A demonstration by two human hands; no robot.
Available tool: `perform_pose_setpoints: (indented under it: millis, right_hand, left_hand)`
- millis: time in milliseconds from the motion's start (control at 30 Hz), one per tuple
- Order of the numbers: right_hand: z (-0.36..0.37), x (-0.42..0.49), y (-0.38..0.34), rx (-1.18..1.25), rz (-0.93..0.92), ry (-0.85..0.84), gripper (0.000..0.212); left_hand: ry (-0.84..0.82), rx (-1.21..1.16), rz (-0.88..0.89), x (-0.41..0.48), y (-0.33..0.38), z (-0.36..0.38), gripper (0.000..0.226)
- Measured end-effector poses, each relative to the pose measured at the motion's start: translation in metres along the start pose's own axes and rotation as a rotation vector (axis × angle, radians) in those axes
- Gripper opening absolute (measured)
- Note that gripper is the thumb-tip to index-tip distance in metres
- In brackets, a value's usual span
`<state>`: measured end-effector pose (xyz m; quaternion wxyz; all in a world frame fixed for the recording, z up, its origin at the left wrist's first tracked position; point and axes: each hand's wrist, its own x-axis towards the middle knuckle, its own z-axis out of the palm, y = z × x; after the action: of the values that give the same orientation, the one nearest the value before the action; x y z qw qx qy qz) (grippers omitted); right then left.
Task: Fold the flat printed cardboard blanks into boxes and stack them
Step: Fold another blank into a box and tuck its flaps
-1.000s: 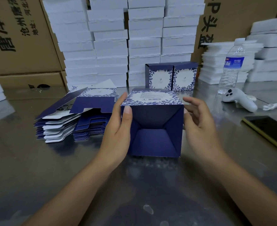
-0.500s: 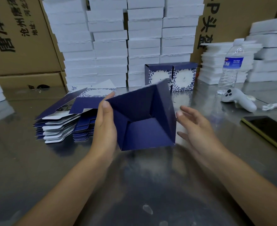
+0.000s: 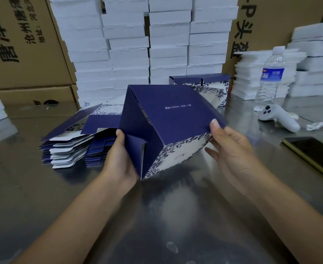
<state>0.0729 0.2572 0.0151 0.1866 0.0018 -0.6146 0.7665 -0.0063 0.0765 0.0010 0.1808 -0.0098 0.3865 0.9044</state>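
The box (image 3: 168,126) has rolled over since a moment ago. Its open inside faced us then, and now a plain navy panel is up with a leaf-printed face tilted toward lower centre. We hold it in the air above the table (image 3: 42,206), mid-frame, just right of the blanks (image 3: 71,145).

Our left hand (image 3: 120,157) grips the box's left side, thumb on a loose flap and fingers tucked behind. Our right hand (image 3: 231,149) is relaxed: the thumb touches the panel's near right corner and the fingers are spread loose beneath, not clamped.

We judge this thin printed card to be very light. It looks stiff along the creases but easy to dent across a panel, and the coating looks a bit slick. So we want fingers on edges and corners, near the folds, not pressing mid-panel. That left flap looks untucked, so the box probably isn't locked yet.

Two finished boxes (image 3: 214,86) wait at upper centre.
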Motion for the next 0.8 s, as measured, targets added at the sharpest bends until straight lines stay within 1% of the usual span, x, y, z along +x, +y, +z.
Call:
perform_pose_setpoints:
  millis: [100,167,200,267,333,367,400,433,467,533,600,667,733,800]
  right_hand:
    - [-0.003,0.0,-0.006,0.051,-0.011,-0.064,0.041]
    - [-0.004,0.0,-0.01,0.117,-0.059,-0.077,0.038]
    - [-0.004,0.0,-0.012,0.152,-0.101,-0.074,0.035]
    - [-0.003,-0.001,-0.015,0.187,-0.205,-0.049,0.03]
    - [-0.001,-0.002,-0.016,0.111,-0.33,-0.004,0.03]
    - [0.0,-0.003,-0.015,0.041,-0.397,0.02,0.027]
    - [0.0,-0.005,-0.015,-0.034,-0.466,0.04,0.022]
    - [0.001,-0.006,-0.013,-0.121,-0.536,0.064,0.015]
    - [0.001,-0.007,-0.011,-0.233,-0.616,0.097,0.01]
    - [0.0,-0.007,-0.004,-0.568,-0.849,0.197,0.004]
    - [-0.002,-0.004,0.004,-0.917,-1.095,0.29,0.019]
    - [-0.004,0.0,0.01,-1.142,-1.246,0.328,0.025]
    - [-0.005,0.001,0.012,-1.258,-1.319,0.288,0.02]
    - [-0.003,0.001,0.012,-1.337,-1.384,0.238,0.015]
  left_hand:
    - [-0.042,0.006,0.007,-0.001,-0.001,0.001,0.053]
    - [-0.046,0.036,0.057,-0.001,-0.001,0.003,0.054]
    - [-0.021,0.072,0.1,-0.001,0.0,0.003,0.054]
    - [0.069,0.212,0.24,-0.002,0.003,0.005,0.048]
    - [0.137,0.374,0.433,-0.006,0.006,0.009,0.03]
    - [0.149,0.447,0.545,-0.01,0.006,0.01,0.022]
    - [0.134,0.517,0.658,-0.014,0.006,0.012,0.018]
    - [0.085,0.579,0.763,-0.019,0.005,0.014,0.022]
    - [0.017,0.643,0.854,-0.024,0.004,0.016,0.031]
    - [-0.127,0.788,0.971,-0.032,-0.001,0.02,0.048]
    - [-0.236,0.89,0.983,-0.038,-0.008,0.023,0.061]
    - [-0.311,0.949,0.938,-0.043,-0.017,0.026,0.074]
    - [-0.347,1.004,0.896,-0.043,-0.025,0.026,0.085]
    - [-0.335,1.021,0.84,-0.041,-0.03,0.024,0.096]
